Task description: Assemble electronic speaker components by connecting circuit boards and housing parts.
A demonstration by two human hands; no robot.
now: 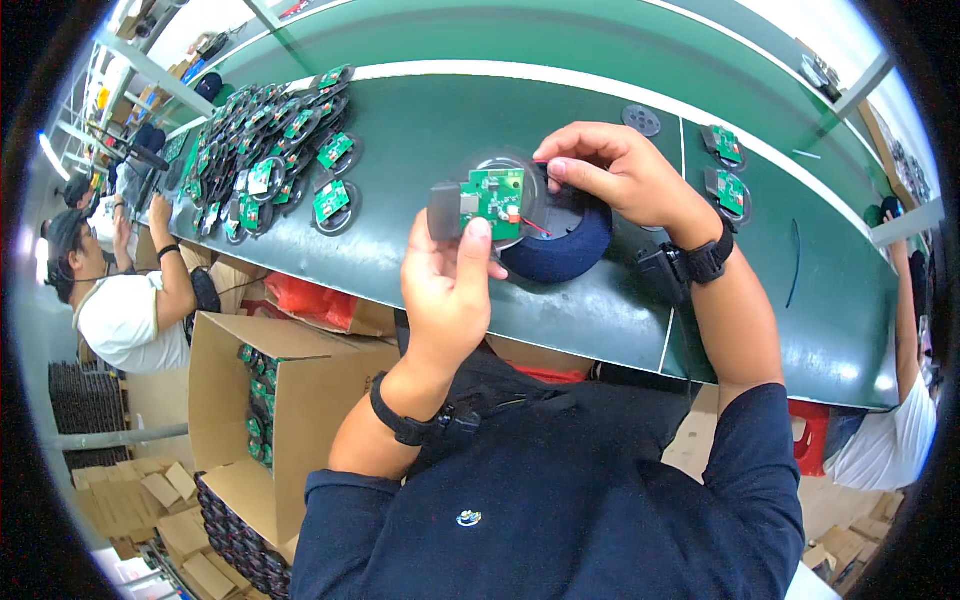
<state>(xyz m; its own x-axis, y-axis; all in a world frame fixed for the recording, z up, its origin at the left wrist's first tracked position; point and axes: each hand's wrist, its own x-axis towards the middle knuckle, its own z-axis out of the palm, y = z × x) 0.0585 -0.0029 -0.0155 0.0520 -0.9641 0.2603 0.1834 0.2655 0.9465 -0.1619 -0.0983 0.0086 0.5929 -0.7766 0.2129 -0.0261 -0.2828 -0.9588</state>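
Note:
My left hand holds a round disc with a green circuit board on it, thumb pressed on the board's lower edge. A thin red wire runs from the board toward a round, dark blue padded part, which lies on the bench partly behind the disc. My right hand pinches thumb and forefinger together at the disc's right edge, above the padded part. A speck of red shows at those fingertips, but what they grip is too small to make out.
A heap of similar board discs covers the bench's far left. Two more discs and a dark perforated disc lie at the right. An open carton of boards stands lower left. Co-workers sit at both sides.

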